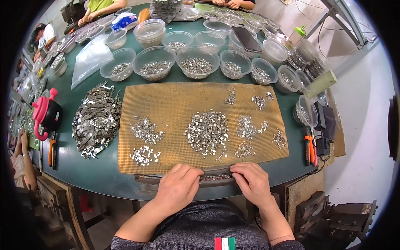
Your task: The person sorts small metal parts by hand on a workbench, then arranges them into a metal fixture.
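At the table's front edge lies a dark narrow rail (146, 179), with a row of small metal links (216, 177) showing along it between my hands. My left hand (178, 186) rests over the rail left of the links, its fingers bent and pressed together. On the right end of the row sits my right hand (253, 181), thumb and forefinger drawn together. Whatever lies under the fingertips is hidden. Just beyond, a tan ribbed mat (175, 96) carries a large pile of small silver metal pieces (207, 132) and several smaller heaps, such as the bright pieces (144, 156) nearest my left hand.
Clear plastic bowls (198, 62) of metal pieces line the mat's far side. Left are a heap of metal strips (96, 121), a pink-lidded black pot (46, 112) and orange-handled pliers (52, 153). More pliers (308, 150) lie right. A phone (246, 38) rests on bowls; other people sit beyond.
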A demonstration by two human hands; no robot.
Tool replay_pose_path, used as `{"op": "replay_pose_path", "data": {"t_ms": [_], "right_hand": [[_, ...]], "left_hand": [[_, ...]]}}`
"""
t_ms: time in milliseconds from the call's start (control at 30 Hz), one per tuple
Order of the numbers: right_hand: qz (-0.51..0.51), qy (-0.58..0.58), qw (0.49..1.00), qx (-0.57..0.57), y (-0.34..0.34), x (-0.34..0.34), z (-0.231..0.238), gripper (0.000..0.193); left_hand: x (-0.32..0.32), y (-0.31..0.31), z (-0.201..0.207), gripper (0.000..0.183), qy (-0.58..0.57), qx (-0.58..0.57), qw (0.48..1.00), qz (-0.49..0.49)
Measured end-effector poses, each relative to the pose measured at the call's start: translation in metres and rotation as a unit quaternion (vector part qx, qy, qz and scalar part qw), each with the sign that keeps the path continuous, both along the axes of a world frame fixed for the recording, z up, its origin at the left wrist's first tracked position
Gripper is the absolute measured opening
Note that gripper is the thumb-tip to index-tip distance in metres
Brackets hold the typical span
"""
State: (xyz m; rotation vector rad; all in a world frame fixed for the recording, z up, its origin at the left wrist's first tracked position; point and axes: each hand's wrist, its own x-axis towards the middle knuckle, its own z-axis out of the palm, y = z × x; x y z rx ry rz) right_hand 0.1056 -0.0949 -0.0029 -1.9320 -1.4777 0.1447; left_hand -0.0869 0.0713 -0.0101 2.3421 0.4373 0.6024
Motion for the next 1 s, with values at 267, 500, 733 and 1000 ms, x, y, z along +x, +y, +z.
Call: {"op": "replay_pose_path", "data": {"t_ms": [267, 500, 733, 1000], "right_hand": [[-0.018, -0.004, 1.0, 0.011, -0.001, -0.006, -0.003, 0.018], [-0.037, -0.063, 0.997, -0.013, 0.007, -0.016, -0.003, 0.027], [-0.012, 0.0, 1.0, -0.007, -0.002, -0.005, -0.002, 0.022], [-0.044, 0.063, 0.997, 0.0, -0.017, 0.003, -0.003, 0.016]], "left_hand": [[0.001, -0.003, -0.001, 0.015, -0.002, 0.005, 1.0, 0.0], [-0.001, 0.001, 0.003, 0.015, 0.001, -0.018, 1.0, -0.006], [-0.003, -0.001, 0.003, 0.021, 0.017, 0.011, 1.0, -0.015], [-0.014, 0.007, 0.0, 0.021, -0.034, 0.019, 0.999, -0.011]]}}
